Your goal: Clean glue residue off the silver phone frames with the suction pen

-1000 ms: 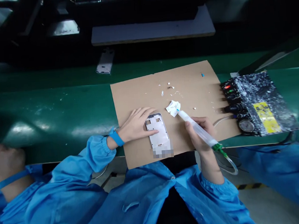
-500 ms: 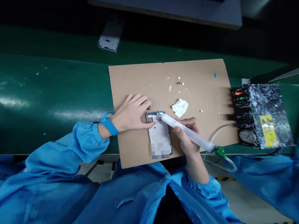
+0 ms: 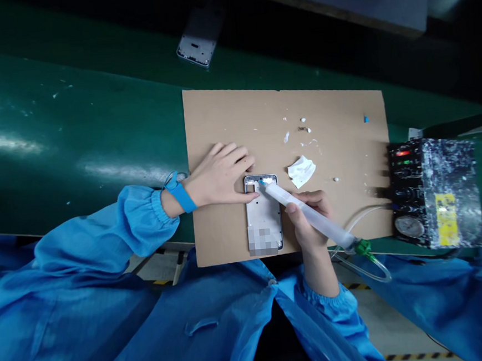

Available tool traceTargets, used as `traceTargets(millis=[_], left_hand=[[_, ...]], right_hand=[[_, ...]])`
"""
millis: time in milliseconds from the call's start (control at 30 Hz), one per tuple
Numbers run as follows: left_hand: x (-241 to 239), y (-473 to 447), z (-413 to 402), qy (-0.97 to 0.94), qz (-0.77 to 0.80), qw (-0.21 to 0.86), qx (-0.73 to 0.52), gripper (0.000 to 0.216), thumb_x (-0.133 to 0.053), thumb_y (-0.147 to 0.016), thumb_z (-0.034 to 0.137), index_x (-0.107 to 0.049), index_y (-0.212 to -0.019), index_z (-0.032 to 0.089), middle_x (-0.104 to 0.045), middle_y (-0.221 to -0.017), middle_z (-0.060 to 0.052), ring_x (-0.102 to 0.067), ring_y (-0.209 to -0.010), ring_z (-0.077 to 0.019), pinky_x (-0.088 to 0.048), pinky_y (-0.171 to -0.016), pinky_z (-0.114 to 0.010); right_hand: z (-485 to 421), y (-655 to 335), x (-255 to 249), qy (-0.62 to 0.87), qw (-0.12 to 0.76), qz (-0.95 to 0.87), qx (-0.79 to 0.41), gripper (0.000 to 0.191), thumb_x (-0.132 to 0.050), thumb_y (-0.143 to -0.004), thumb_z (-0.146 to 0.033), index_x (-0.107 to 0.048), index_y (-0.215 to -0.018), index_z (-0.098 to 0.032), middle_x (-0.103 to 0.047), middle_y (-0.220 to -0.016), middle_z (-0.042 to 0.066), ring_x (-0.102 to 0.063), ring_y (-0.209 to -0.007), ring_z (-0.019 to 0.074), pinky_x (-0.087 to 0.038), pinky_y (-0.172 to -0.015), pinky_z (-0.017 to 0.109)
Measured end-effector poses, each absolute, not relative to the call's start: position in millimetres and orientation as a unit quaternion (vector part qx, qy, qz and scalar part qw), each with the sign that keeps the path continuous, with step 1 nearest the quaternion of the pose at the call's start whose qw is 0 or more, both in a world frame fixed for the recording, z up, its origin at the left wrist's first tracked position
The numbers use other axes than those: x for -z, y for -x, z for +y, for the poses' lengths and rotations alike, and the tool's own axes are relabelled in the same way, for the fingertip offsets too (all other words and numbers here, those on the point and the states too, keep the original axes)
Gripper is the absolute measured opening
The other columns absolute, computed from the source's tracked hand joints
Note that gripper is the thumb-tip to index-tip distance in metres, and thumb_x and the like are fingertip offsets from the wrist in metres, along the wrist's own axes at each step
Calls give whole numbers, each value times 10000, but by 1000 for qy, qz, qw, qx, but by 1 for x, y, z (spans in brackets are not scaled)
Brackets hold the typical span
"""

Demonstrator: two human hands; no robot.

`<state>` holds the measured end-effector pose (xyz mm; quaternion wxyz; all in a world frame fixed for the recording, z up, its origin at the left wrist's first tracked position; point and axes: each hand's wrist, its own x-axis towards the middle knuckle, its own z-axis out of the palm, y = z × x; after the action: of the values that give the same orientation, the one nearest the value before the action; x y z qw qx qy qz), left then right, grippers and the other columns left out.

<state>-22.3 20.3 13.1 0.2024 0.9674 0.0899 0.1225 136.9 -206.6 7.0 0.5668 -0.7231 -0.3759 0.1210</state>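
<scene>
A pale metal phone frame (image 3: 264,212) lies on a cardboard sheet (image 3: 220,237), its lower end blurred out. My left hand (image 3: 226,176) rests at the frame's upper left, fingers spread over the cardboard and thumb on the frame's left edge. Held in my right hand (image 3: 311,219) is a long translucent dispensing syringe (image 3: 332,231), slanting down to the left. Its blue tip (image 3: 262,183) is at the upper end of the frame; whether it touches cannot be made out. A green cap (image 3: 363,247) and a clear hose are on the syringe's rear end.
A crumpled white paper (image 3: 302,171) and small white bits lie right of the frame. A speckled dispenser box (image 3: 445,186) with a gauge stands at the right. Another phone frame (image 3: 199,42) lies at the back of the green bench (image 3: 127,117). A person in blue sits at right.
The camera view has turned slightly, so the board and box appear farther right. Relative to the phone frame, the syringe tip has shifted a little left. Both hands keep nearly the same pose.
</scene>
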Motion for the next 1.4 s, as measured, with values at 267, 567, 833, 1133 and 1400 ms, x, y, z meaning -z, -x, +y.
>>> traceTargets(millis=[267, 567, 833, 1133, 1400], left_hand=[[-13, 22, 21, -967, 91, 204, -120, 496, -772, -943, 665, -663, -1089, 203, -706, -1145, -104, -597, -1087, -313, -415, -916, -456], [-13, 22, 21, -969, 96, 201, -111, 514, -764, -943, 681, -660, -1091, 200, -703, -1150, -106, -597, -1089, -315, -411, -924, -455], [-12, 22, 20, -967, 96, 206, -115, 511, -748, -951, 683, -664, -1094, 200, -702, -1166, -111, -598, -1099, -319, -407, -930, -456], [-13, 22, 20, -964, 97, 219, -116, 486, -753, -955, 661, -677, -1106, 205, -708, -1164, -119, -599, -1119, -334, -413, -950, -468], [-12, 22, 19, -965, 95, 214, -122, 498, -748, -962, 667, -689, -1114, 196, -706, -1160, -127, -594, -1122, -339, -416, -949, -470]], right_hand=[[-205, -136, -11, 744, 544, -369, -115, 373, -874, -902, -533, -705, -871, -202, -758, -751, 39, -666, -603, 176, -521, -557, 285], [-207, -136, -6, 749, 552, -342, -133, 421, -889, -879, -564, -678, -863, -200, -749, -763, 33, -684, -604, 179, -557, -549, 303], [-210, -138, 0, 745, 559, -336, -138, 389, -901, -873, -547, -675, -890, -230, -735, -767, 6, -687, -609, 177, -563, -557, 311], [-214, -140, 7, 737, 567, -340, -142, 377, -903, -909, -536, -692, -954, -226, -729, -794, 29, -678, -645, 194, -553, -597, 344], [-215, -140, 7, 741, 567, -329, -144, 387, -893, -900, -551, -693, -939, -222, -757, -772, 7, -692, -629, 182, -557, -598, 323]])
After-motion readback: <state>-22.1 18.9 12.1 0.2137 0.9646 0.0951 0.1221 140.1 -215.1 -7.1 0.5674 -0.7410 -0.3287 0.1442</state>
